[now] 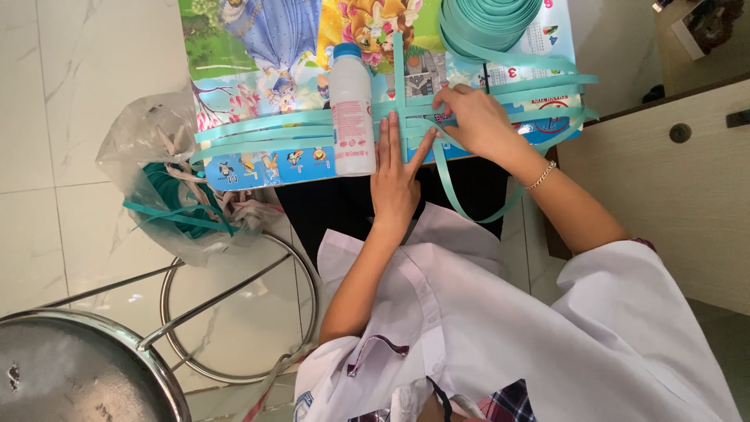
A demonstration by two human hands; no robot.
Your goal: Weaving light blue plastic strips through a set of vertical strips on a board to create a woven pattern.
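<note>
Several teal plastic strips (266,129) lie crossed on a colourful cartoon board (258,47) that rests over my lap. My left hand (394,184) lies flat on the crossing, fingers spread, pressing the strips down. My right hand (476,117) pinches a teal strip (547,82) just right of the crossing. One vertical strip (399,62) runs up from the crossing. A loose strip end (461,195) curves down over my lap. A white plastic bottle with a blue cap (351,109) lies on the strips left of my left hand.
A coil of teal strip (488,23) sits at the board's top right. A clear plastic bag (168,184) with strip offcuts lies on a metal stool frame (234,312) at left. A steel stool seat (70,367) is lower left. A beige cabinet (672,172) stands at right.
</note>
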